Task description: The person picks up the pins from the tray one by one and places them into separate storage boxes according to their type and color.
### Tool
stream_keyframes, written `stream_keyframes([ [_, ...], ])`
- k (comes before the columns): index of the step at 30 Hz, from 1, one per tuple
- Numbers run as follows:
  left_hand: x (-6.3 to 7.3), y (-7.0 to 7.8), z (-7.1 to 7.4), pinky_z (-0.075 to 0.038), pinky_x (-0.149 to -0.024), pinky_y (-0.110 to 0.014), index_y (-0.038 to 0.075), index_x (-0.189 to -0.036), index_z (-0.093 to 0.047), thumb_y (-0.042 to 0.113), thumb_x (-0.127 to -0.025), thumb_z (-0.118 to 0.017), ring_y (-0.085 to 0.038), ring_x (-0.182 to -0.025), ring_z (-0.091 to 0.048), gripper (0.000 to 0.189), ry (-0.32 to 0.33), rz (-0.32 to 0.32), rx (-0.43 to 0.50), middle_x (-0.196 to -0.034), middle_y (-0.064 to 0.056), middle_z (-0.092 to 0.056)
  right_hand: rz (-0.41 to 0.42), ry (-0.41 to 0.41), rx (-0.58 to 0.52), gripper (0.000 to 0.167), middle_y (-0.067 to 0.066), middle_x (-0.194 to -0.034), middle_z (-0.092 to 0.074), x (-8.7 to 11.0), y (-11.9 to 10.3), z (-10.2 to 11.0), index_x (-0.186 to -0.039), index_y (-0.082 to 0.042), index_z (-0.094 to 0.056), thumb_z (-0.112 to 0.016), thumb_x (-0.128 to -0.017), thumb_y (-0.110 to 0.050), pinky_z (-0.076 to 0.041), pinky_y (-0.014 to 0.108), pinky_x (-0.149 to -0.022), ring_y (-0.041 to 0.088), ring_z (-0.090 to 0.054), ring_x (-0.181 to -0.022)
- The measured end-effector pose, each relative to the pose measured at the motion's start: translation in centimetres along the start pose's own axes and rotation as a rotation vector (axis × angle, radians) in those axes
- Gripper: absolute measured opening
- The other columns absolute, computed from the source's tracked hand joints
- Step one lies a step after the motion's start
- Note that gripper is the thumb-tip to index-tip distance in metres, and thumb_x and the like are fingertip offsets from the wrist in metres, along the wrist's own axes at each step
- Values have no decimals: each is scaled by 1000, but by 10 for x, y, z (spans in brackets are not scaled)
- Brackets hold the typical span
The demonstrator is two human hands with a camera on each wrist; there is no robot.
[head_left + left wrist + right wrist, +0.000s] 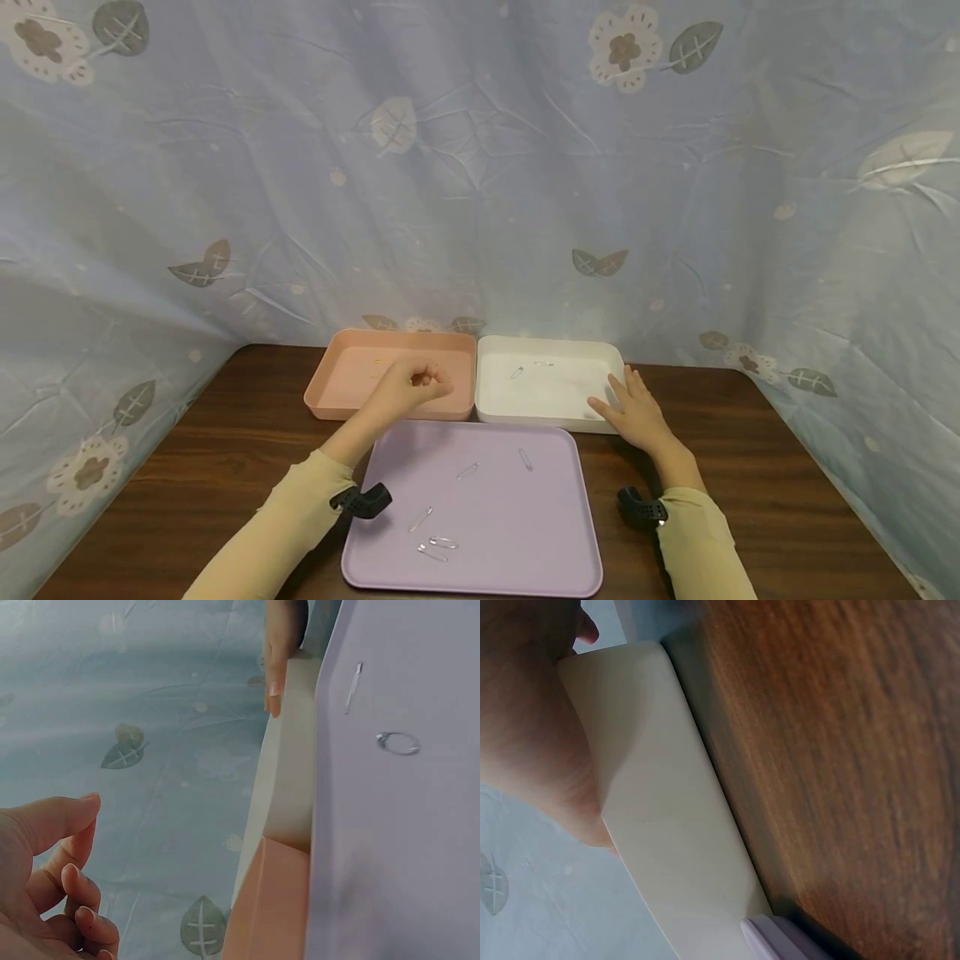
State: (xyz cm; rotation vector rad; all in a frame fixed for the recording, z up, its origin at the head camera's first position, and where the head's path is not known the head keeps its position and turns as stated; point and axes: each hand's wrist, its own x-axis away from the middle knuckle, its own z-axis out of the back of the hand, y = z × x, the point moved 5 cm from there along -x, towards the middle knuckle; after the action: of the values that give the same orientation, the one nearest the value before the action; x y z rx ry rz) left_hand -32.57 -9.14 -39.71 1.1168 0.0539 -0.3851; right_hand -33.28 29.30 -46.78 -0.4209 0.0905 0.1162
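Note:
My left hand (405, 387) hovers over the peach tray (348, 367). Its thumb and index finger meet at the tips and the other fingers curl in; nothing shows between them in the left wrist view. Two small gold-coloured pieces lie in the peach tray, one a tiny gold pin (378, 362). With fingers spread, my right hand (637, 417) rests at the right rim of the white tray (540, 400). Inside that tray are two silver safety pins, one a slanted safety pin (517, 372). Several silver safety pins, such as a large safety pin (526, 459), lie scattered on the lilac tray (517, 525).
The peach and white trays stand side by side at the back of the dark wooden table (225, 433), with the lilac tray in front of them. A patterned curtain (480, 208) hangs behind and along both sides. Each wrist wears a black camera band (363, 502).

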Motion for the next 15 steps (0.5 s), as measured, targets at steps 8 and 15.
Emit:
stream_keyframes([
  [8, 25, -5, 4, -35, -64, -21, 5, -83, -69, 15, -82, -77, -14, -76, -43, 12, -20, 27, -8, -75, 3, -46, 0, 4, 2, 83, 31, -160, -3, 0, 3, -1, -151, 4, -27, -47, -96, -55, -10, 72, -113, 51, -3, -147],
  [15, 45, -15, 7, -36, -63, -21, 6, -84, -69, 18, -82, -77, -13, -73, -43, 15, -59, 75, 26, -76, 2, -47, 5, 4, 2, 83, 32, -160, -3, -1, 3, -2, -151, 4, -27, -47, -96, -55, -10, 72, -113, 51, -3, -147],
])
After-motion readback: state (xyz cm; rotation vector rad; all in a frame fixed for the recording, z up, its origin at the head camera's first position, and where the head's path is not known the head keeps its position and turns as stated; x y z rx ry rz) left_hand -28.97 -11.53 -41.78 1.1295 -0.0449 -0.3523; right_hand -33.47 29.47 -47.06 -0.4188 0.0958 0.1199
